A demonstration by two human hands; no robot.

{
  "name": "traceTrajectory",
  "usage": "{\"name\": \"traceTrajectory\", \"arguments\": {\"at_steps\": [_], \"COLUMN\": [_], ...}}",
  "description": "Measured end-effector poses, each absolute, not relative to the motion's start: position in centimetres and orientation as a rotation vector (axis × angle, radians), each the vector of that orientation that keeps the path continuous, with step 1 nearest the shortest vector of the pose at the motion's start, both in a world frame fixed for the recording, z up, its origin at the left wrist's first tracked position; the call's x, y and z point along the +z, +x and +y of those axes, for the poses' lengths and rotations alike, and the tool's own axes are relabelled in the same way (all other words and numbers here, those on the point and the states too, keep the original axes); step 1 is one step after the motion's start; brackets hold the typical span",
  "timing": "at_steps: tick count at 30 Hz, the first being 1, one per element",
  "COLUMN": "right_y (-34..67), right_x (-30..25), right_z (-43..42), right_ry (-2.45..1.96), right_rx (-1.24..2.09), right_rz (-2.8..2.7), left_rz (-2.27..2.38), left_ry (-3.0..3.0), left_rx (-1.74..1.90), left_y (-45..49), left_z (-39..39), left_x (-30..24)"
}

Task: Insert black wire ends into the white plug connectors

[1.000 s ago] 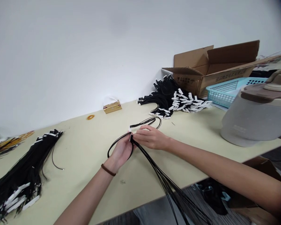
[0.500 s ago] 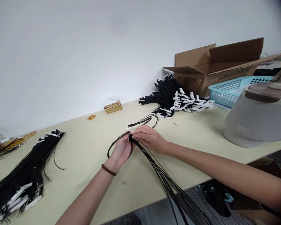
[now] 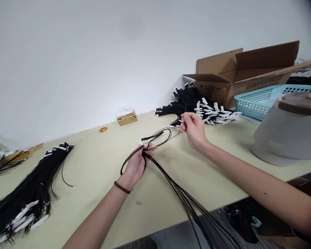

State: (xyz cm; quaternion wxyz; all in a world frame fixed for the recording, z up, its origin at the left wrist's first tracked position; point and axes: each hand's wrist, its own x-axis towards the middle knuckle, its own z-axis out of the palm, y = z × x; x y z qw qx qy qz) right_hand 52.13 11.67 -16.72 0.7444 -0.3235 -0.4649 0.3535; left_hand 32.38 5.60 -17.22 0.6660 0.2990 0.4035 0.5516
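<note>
My left hand is closed around a bundle of thin black cables near the middle of the beige table. The cables loop above my fist and trail down past the table's front edge. A white connector shows at the loop's end. My right hand is raised to the right of the bundle, its thumb and fingers pinched on a thin wire that runs back toward the loop.
A pile of black cables with white connectors lies at the back right beside an open cardboard box, a blue basket and a grey lidded pot. Another cable pile lies at left. A small gold box and rubber band sit by the wall.
My right hand has left the bundle at my left fist and moved up and to the right, drawing a thin wire out. The left hand keeps its grip in place.
</note>
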Motion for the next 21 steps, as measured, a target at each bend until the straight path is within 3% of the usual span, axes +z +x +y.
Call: {"name": "traceTrajectory", "arguments": {"at_steps": [9,21], "right_y": [50.7,49.4], "right_x": [-17.1,-18.7], "right_z": [8.9,8.5], "right_ry": [-0.675,-0.595], "right_rx": [-0.273,-0.69], "right_rz": [-1.779,-1.961], "left_rz": [0.88,0.866], "left_ry": [0.736,0.707], "left_rx": [1.225,1.224], "left_y": [32.4,32.8], "left_z": [5.4,5.2], "left_x": [-17.3,-17.3]}}
